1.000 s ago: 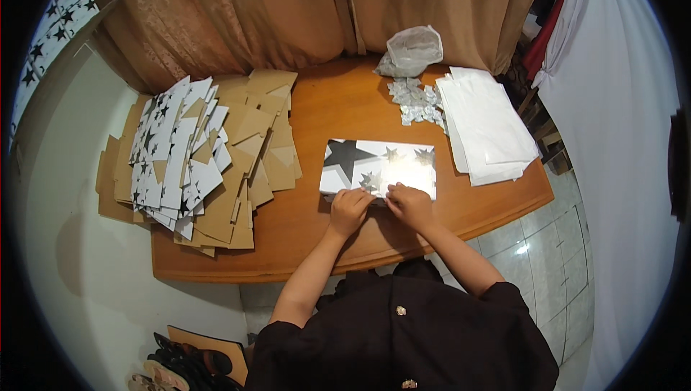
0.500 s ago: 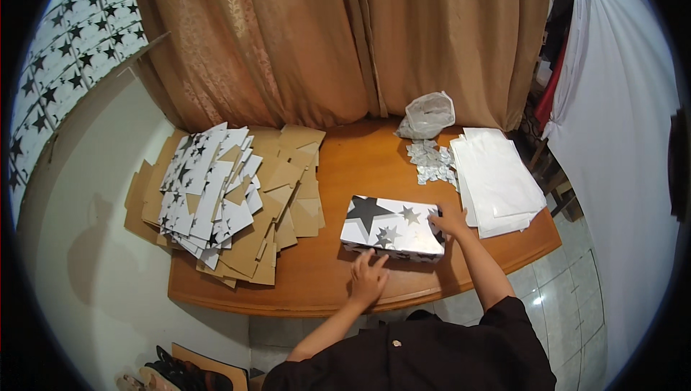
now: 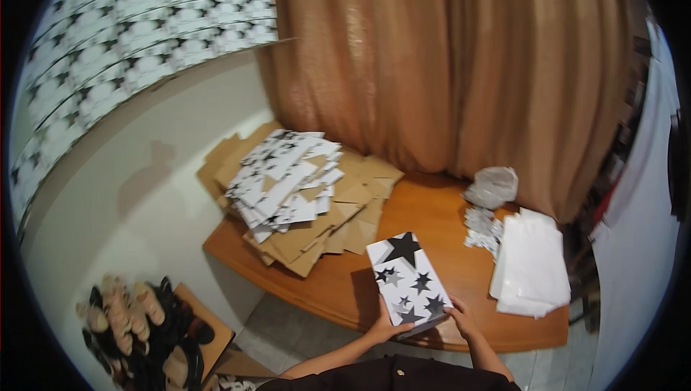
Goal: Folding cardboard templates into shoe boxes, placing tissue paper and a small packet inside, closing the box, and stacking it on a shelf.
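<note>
A white box [image 3: 407,281] printed with black and grey stars stands on the near part of the wooden table [image 3: 432,218], turned with one narrow end toward me. My left hand [image 3: 382,325] grips its near left corner. My right hand [image 3: 461,315] holds its near right corner. Both forearms come up from the lower edge over my dark shirt.
A heap of flat brown cardboard and star-printed sheets [image 3: 291,186] covers the table's left end. A stack of white sheets [image 3: 531,268], small star cutouts [image 3: 481,224] and a crumpled plastic bag [image 3: 492,186] lie at the right. Shoes [image 3: 137,326] sit on the floor at left, a brown curtain [image 3: 446,67] behind.
The box has been turned from lying crosswise to pointing away from me, and both hands have shifted to its near corners. My head has tilted up and left, showing more wall and floor.
</note>
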`<state>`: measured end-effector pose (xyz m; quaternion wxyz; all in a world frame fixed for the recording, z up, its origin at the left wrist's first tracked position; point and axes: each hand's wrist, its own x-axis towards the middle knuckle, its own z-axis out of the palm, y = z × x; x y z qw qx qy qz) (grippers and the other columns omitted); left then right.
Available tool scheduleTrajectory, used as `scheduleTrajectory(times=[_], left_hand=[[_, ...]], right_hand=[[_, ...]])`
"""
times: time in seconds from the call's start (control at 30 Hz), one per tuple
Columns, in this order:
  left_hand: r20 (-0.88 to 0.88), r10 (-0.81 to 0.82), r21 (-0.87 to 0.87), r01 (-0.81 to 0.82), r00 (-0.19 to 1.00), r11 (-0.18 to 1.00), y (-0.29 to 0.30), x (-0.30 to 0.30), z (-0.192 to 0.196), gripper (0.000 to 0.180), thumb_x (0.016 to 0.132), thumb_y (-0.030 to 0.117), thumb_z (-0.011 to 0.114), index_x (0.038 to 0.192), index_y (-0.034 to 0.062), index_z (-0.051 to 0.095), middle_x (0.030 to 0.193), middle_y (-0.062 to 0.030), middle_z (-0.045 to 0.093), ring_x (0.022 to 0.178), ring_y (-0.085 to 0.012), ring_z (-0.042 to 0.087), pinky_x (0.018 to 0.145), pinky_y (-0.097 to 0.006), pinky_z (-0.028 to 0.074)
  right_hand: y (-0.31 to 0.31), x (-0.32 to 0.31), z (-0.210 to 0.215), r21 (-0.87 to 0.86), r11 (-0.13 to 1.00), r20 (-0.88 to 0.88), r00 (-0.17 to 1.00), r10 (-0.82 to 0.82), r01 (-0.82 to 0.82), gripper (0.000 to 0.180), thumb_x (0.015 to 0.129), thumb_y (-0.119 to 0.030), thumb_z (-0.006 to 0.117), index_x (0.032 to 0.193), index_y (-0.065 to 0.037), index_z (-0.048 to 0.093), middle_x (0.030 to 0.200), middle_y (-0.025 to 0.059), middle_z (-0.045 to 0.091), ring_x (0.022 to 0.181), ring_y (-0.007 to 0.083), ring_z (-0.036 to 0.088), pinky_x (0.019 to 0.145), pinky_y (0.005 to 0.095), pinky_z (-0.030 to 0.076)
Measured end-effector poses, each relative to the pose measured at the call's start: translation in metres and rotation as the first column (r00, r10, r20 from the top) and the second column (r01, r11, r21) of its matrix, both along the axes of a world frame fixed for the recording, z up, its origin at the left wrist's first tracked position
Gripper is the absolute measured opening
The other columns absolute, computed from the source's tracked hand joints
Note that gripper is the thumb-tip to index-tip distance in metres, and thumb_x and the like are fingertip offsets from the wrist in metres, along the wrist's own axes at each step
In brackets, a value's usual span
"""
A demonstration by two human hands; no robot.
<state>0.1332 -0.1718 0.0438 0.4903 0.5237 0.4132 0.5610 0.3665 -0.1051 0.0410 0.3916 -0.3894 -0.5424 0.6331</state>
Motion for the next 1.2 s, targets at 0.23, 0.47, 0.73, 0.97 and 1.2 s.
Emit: scheduleTrajectory(times=[0.23, 0.47, 0.73, 0.97, 1.2], left_hand=[[-0.163, 0.323, 0.281, -0.27, 0.932, 0.921, -0.065, -0.036, 0.118, 0.126, 0.07, 0.019, 0.078, 0.137, 0.0011, -0.028, 0.148, -0.0176, -0.005, 0.137, -0.0266, 0.004, 0.11, -0.037, 0.012], [-0.251, 0.696, 0.4, -0.582, 0.673, 0.708, -0.183, -0.074, 0.195, 0.133, 0.064, 0.024, 0.083, 0.138, 0.003, -0.025, 0.149, -0.0172, -0.005, 0.138, -0.0258, 0.004, 0.11, -0.036, 0.011], [-0.513, 0.836, 0.542, -0.683, 0.193, 0.49, -0.317, -0.119, 0.263, 0.145, 0.051, 0.034, 0.091, 0.14, 0.0011, -0.019, 0.149, -0.0222, 0.002, 0.138, -0.0312, 0.012, 0.11, -0.038, 0.018], [-0.054, 0.999, 0.658, -0.752, 0.001, 0.036, -0.389, -0.184, 0.365, 0.118, 0.054, 0.008, 0.087, 0.143, 0.0044, 0.011, 0.139, -0.0122, 0.032, 0.127, -0.0249, 0.037, 0.101, -0.037, 0.037], [0.062, 0.976, 0.84, -0.518, -0.206, -0.163, -0.43, -0.306, 0.449, 0.069, 0.065, 0.0, 0.078, 0.125, 0.0002, 0.044, 0.109, -0.0099, 0.057, 0.101, -0.0177, 0.054, 0.084, -0.032, 0.046]], right_hand=[[-0.009, -0.075, 0.096, 0.499, 0.831, -0.067, 0.945, 0.321, -0.247, 0.09, 0.068, -0.02, 0.074, 0.141, 0.002, 0.026, 0.142, 0.0169, 0.031, 0.132, 0.027, 0.03, 0.107, 0.0389, 0.024], [-0.046, -0.197, 0.161, 0.873, 0.431, -0.114, 0.763, 0.636, -0.229, 0.085, 0.062, -0.021, 0.082, 0.132, -0.016, 0.035, 0.135, 0.0219, 0.027, 0.125, 0.0369, 0.034, 0.1, 0.0461, 0.032], [-0.128, -0.308, 0.254, 0.965, 0.26, -0.203, 0.538, 0.818, -0.031, 0.083, 0.057, -0.014, 0.085, 0.126, -0.015, 0.038, 0.128, 0.0206, 0.033, 0.117, 0.0331, 0.04, 0.095, 0.0415, 0.038], [-0.227, -0.42, 0.387, 0.968, 0.216, -0.249, 0.361, 0.899, 0.13, 0.091, 0.058, -0.014, 0.085, 0.134, -0.01, 0.036, 0.125, 0.0154, 0.035, 0.117, 0.0279, 0.041, 0.097, 0.0365, 0.037], [-0.293, -0.522, 0.482, 0.907, 0.281, -0.387, 0.354, 0.851, 0.314, 0.078, 0.064, -0.018, 0.08, 0.132, -0.013, 0.043, 0.118, 0.0139, 0.042, 0.107, 0.0276, 0.043, 0.091, 0.0369, 0.039]])
